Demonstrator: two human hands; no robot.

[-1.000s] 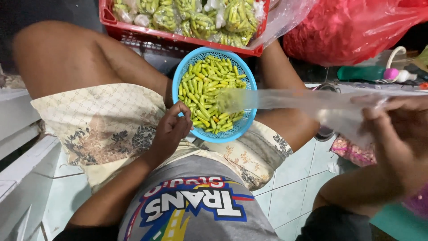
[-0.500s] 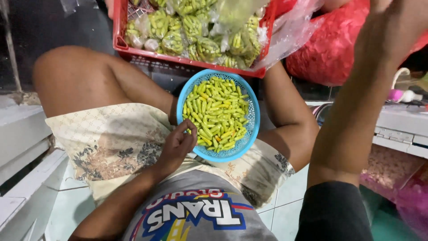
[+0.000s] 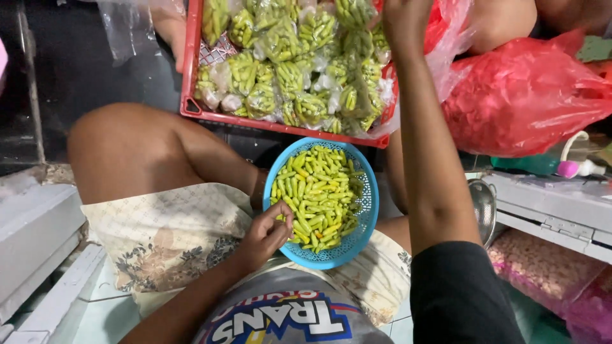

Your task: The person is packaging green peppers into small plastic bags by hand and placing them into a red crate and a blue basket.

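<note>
A round blue basket (image 3: 363, 220) full of small green chilies (image 3: 319, 194) rests on my lap. My left hand (image 3: 264, 236) grips the basket's near-left rim, thumb and fingertips lying on the chilies. My right arm stretches up past the basket's right side. My right hand (image 3: 405, 19) is at the top edge, over a red crate (image 3: 191, 76) packed with clear bags of green chilies (image 3: 290, 76). Only its back shows, and its fingers and anything in them are hidden.
A bulging red plastic bag (image 3: 529, 95) lies right of the crate. A white ledge (image 3: 548, 204) with a green-and-pink bottle (image 3: 561, 167) is at the right, with pink bagged goods (image 3: 542, 264) below. White boards (image 3: 38, 229) stand at the left. My bare knee (image 3: 127, 153) is beside the crate.
My right hand, which held a clear plastic bag out in front of the basket, has risen over the red crate. My left hand stays at the basket's rim.
</note>
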